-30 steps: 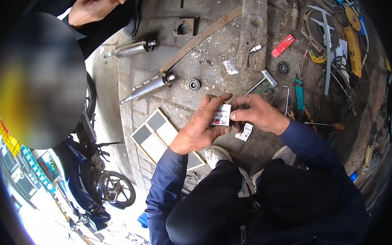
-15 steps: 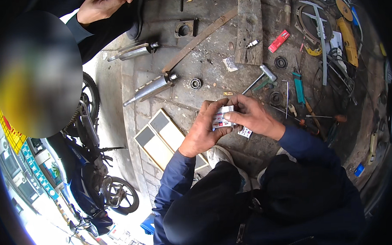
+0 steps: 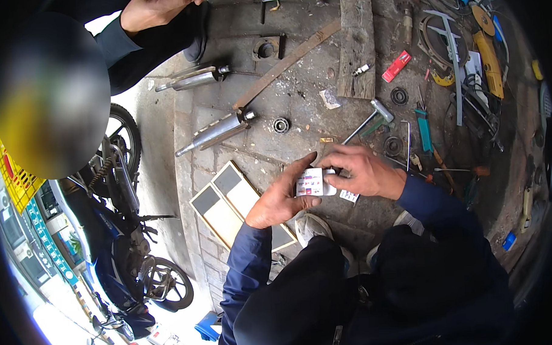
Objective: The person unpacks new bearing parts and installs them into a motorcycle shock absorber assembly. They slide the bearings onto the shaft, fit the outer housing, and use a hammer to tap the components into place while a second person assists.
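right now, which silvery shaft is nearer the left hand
The lower shaft, nearer the small ring; the upper shaft lies farther from the left hand, towards another person's shoe.

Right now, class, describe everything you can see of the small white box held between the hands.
The small white box looks like thin card, its visible face printed with little red and blue marks. A plain white part, perhaps a flap, shows at its right. The left hand holds its left side; the right hand's fingers are on its right end. Its contents cannot be seen.
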